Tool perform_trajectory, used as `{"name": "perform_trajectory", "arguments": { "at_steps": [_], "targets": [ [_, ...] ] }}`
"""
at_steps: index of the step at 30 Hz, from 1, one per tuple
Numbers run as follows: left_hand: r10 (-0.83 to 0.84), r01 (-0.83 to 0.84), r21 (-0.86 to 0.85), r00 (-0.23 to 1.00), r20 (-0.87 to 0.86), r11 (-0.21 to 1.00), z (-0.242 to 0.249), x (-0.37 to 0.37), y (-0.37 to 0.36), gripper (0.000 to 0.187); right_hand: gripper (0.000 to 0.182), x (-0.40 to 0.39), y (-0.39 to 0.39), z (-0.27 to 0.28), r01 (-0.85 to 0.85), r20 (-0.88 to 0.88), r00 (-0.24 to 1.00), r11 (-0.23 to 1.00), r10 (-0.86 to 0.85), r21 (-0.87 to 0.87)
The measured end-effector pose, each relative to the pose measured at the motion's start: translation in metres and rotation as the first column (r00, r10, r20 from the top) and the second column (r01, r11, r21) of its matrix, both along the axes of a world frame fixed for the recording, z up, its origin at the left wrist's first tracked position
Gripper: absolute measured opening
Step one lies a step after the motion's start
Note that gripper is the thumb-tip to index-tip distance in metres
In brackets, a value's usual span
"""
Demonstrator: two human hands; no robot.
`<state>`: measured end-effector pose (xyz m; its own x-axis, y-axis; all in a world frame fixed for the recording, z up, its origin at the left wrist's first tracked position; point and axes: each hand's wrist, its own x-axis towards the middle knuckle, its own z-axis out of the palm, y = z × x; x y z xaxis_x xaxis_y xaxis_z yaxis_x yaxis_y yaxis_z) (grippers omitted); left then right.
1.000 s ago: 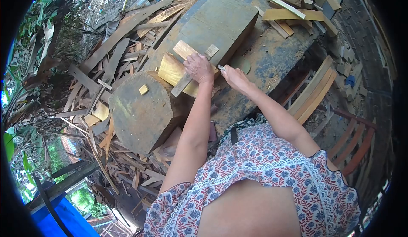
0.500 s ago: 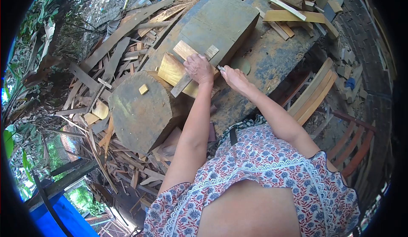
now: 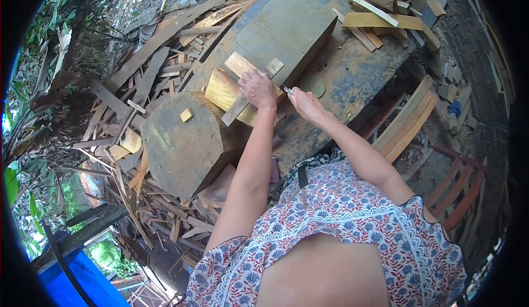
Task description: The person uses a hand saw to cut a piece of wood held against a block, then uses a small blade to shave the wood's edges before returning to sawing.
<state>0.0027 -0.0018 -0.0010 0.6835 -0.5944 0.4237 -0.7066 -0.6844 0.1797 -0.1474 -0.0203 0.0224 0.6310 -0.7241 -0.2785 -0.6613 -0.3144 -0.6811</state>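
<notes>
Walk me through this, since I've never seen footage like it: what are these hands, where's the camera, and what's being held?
There is no machine here, just a person's two bare hands. One camera, worn on the head, looks forward and down, so the flowered top shows below. The left hand rests on a narrow wooden strip that lies over a yellowish board. The right hand holds a small object, mostly hidden in its grip, so I can't tell exactly what it is. The dusty worktable also bears a large block and, toward the top right, a pile of wood pieces. Toward the left, a small square piece of wood sits on a thick log section.
</notes>
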Motion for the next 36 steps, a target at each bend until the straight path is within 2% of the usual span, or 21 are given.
{"name": "perform_trajectory", "arguments": {
  "at_steps": [6, 11, 21, 30, 36],
  "targets": [
    [0.001, -0.001, -0.002, 1.0, 0.006, 1.0, 0.0, -0.001, 0.0, 0.016, 0.029, 0.016, -0.011, 0.0, -0.023, 0.013, 1.0, 0.997, 0.024, -0.076],
    [0.017, -0.016, 0.028, 0.998, -0.056, 0.999, 0.004, -0.002, 0.0, 0.017, 0.025, 0.001, 0.002, -0.002, 0.013, 0.05, 0.999, 1.0, -0.013, -0.011],
    [0.02, -0.02, 0.015, 0.999, -0.027, 1.0, 0.002, -0.002, 0.0, 0.017, 0.029, 0.021, -0.011, 0.002, -0.01, 0.011, 1.0, 0.998, 0.011, -0.063],
    [0.017, -0.016, 0.019, 0.999, -0.032, 1.0, 0.001, -0.001, -0.001, 0.018, 0.029, 0.0, 0.004, -0.004, 0.004, -0.012, 1.0, 1.0, -0.004, 0.012],
    [0.018, -0.018, -0.004, 1.0, 0.018, 1.0, -0.002, 0.0, -0.001, 0.016, 0.03, 0.022, -0.011, -0.004, -0.021, 0.028, 0.999, 0.998, 0.022, -0.051]
  ]
}}
